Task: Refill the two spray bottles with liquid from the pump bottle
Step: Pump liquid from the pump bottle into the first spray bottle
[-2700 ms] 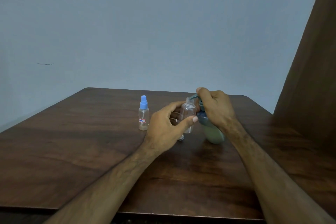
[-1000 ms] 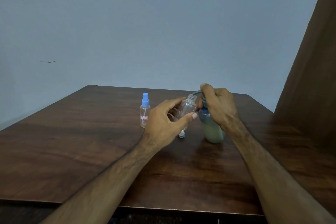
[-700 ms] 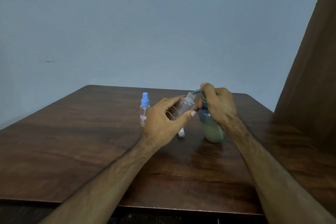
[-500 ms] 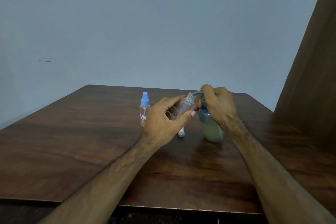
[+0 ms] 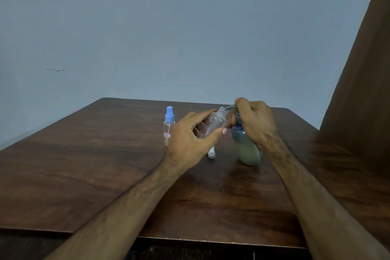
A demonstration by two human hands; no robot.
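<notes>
Left hand: the left hand (image 5: pixel 191 139) has its fingers (image 5: pixel 202 114) and thumb wrapped round an uncapped clear plastic spray bottle (image 5: pixel 214 123), lifted off the table and tilted, neck towards the pump spout.
Right hand: the right hand (image 5: pixel 255 121) sits curled over the head of a translucent blue-topped pump bottle with pale green liquid (image 5: pixel 245 146); the spout tip is right at the open neck.
Pump bottle: stands upright on the dark brown wooden table (image 5: pixel 84 164), liquid in its lower part.
Second bottle: a small clear spray bottle with a light blue cap (image 5: pixel 168 126) stands capped, just left of the left hand.
White piece: a small white cap-like piece (image 5: pixel 211 152) lies on the table below the held bottle; details unclear.
</notes>
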